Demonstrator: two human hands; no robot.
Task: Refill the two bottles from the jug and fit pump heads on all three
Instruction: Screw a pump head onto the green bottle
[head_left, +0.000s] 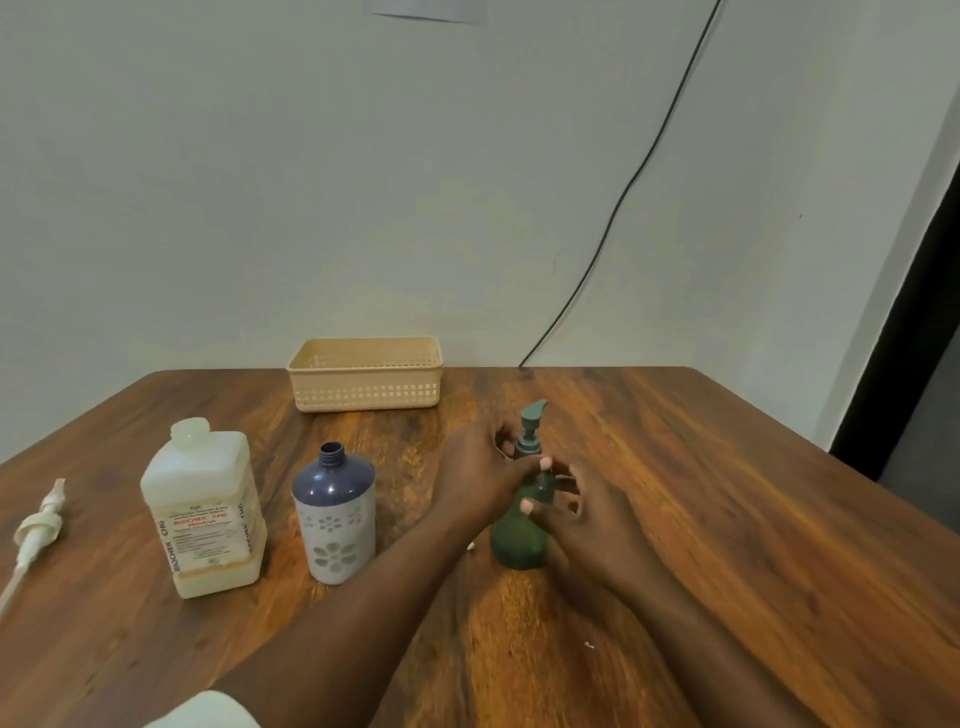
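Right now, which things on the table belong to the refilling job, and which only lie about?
Job: jug; purple bottle; green bottle with green pump head, held by left hand and right hand; white pump head.

Lying about: beige basket; black cable.

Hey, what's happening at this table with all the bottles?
A person is working on a dark green plastic bottle standing on the wooden table. The right hand steadies its body while the left hand grips the collar of its green pump head. To the left, a navy-and-white flowered bottle and a translucent white jug both stand open. A white pump head lies loose at the far left. A beige plastic basket sits at the back.
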